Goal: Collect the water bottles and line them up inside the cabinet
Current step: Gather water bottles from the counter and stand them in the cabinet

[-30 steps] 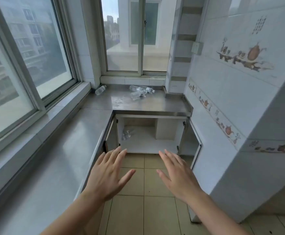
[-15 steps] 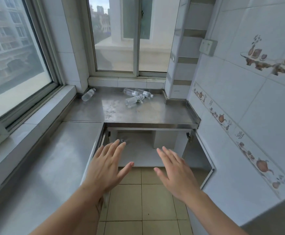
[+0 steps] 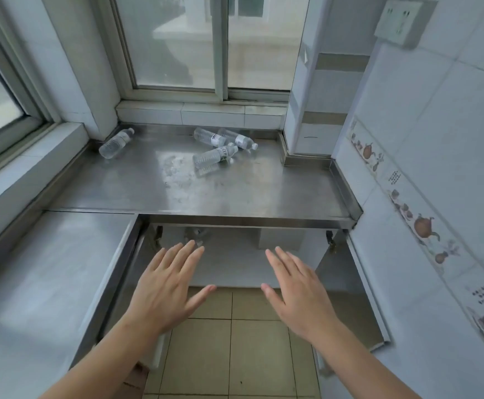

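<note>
Several clear water bottles lie on their sides on the steel counter (image 3: 177, 194). One bottle (image 3: 116, 143) rests alone at the back left corner. Three more are clustered at the back middle: the nearest bottle (image 3: 214, 156), one behind it (image 3: 208, 137) and one at the right (image 3: 238, 139). Below the counter the cabinet (image 3: 235, 263) stands open, with a bottle (image 3: 193, 232) partly visible just under the counter edge. My left hand (image 3: 166, 289) and my right hand (image 3: 295, 289) hover flat with straight fingers in front of the cabinet opening, holding nothing.
The open right cabinet door (image 3: 358, 298) juts toward me along the tiled wall. A second counter (image 3: 42, 283) runs along the left under a window. A wall socket (image 3: 402, 21) sits at the upper right. Beige floor tiles (image 3: 235, 355) lie below.
The view has come closer to the counter and tipped downward. Both hands stay spread and empty, now in front of the cabinet opening. The bottles have not moved.
</note>
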